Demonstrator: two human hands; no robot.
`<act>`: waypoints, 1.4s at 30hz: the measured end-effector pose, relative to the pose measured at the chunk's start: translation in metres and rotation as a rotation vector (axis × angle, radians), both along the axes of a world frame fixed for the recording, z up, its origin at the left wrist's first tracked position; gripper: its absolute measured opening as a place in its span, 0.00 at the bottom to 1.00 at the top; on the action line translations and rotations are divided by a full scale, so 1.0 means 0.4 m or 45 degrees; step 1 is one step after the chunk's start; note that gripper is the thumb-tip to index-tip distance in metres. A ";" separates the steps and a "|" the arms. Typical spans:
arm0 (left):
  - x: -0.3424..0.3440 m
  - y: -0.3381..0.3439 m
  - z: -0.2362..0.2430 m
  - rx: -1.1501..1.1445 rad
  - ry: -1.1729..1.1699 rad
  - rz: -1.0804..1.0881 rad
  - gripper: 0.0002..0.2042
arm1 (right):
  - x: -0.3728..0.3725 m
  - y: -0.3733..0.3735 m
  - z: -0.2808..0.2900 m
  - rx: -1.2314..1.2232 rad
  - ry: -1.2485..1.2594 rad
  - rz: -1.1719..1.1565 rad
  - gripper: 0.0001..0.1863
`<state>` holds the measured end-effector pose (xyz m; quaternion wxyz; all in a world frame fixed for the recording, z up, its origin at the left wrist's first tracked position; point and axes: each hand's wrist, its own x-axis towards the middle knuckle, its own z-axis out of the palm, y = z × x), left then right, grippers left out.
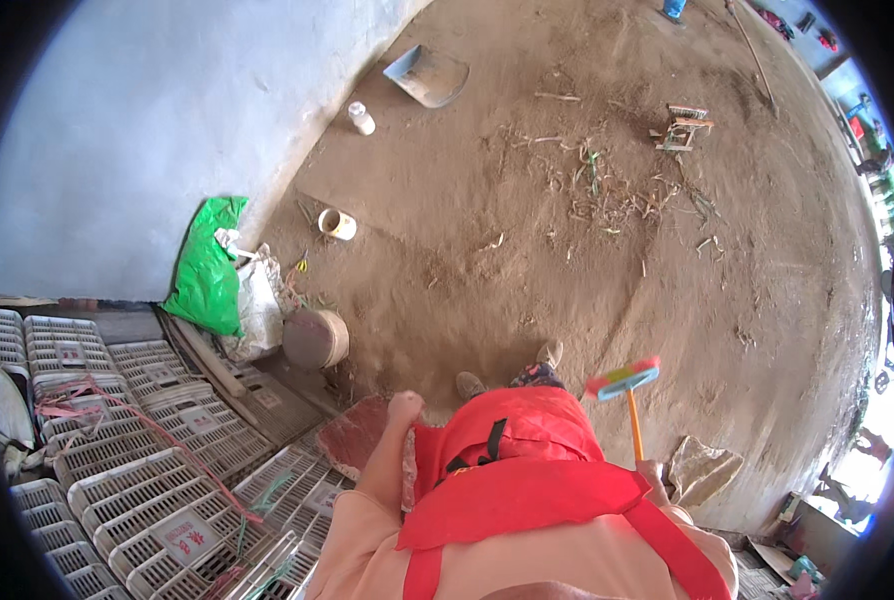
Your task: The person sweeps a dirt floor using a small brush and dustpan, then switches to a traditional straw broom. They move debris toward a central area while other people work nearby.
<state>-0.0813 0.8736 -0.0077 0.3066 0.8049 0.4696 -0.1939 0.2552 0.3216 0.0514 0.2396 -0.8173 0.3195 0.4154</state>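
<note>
My left hand [405, 408] is curled closed beside my red apron [507, 430]; whether it holds anything is unclear. Low on the right, my right hand [649, 472] grips the orange handle [635, 430] of a broom, whose pink and light-blue head [623, 378] is raised in front of me to the right. Both my shoes [549, 355] show on the dirt floor [507, 290] just beyond the apron, and scattered dry leaves and stalks [617, 195] lie farther ahead.
Stacked plastic crates [197, 470] fill the lower left. Along the wall [137, 120] are a green sack [207, 265], round drum [315, 338], container [337, 223], bottle [362, 118] and dustpan [427, 78]. A small wooden stool [685, 128] and long-handled tool [752, 55] are farther right.
</note>
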 end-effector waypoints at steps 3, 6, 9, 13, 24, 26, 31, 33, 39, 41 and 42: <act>0.012 0.005 -0.003 -0.085 0.300 -0.664 0.12 | 0.000 0.030 0.037 -0.178 0.034 -0.096 0.04; -0.083 -0.007 -0.084 -0.075 0.254 -0.613 0.13 | 0.059 0.119 0.038 -0.246 0.061 -0.093 0.05; -0.021 -0.021 -0.200 -0.587 0.221 0.447 0.09 | 0.115 0.139 0.054 -0.294 0.135 0.007 0.07; 0.318 -0.054 -0.032 -0.465 -0.229 0.475 0.05 | 0.129 0.050 0.016 -0.213 0.154 0.265 0.10; 0.570 -0.030 0.167 -0.127 -0.279 0.219 0.03 | 0.218 0.027 0.076 -0.177 0.353 0.654 0.09; 0.508 0.024 0.113 0.049 -0.062 -0.261 0.03 | 0.197 0.040 0.072 -0.195 0.389 0.633 0.09; 0.510 0.129 0.060 0.054 0.101 -1.207 0.05 | 0.099 0.097 0.102 -0.154 0.247 0.329 0.11; 0.555 0.173 0.065 0.112 -0.092 -1.224 0.04 | 0.068 0.144 0.139 -0.134 0.200 0.089 0.12; 0.784 0.241 0.118 -0.828 -0.272 0.342 0.02 | 0.005 0.220 0.128 -0.189 0.197 -0.221 0.12; 0.821 0.266 0.128 -0.871 -0.312 0.346 0.02 | -0.002 0.241 0.127 -0.160 0.179 -0.242 0.12; 0.836 0.272 0.128 -0.885 -0.345 0.367 0.02 | -0.008 0.253 0.120 -0.145 0.165 -0.243 0.12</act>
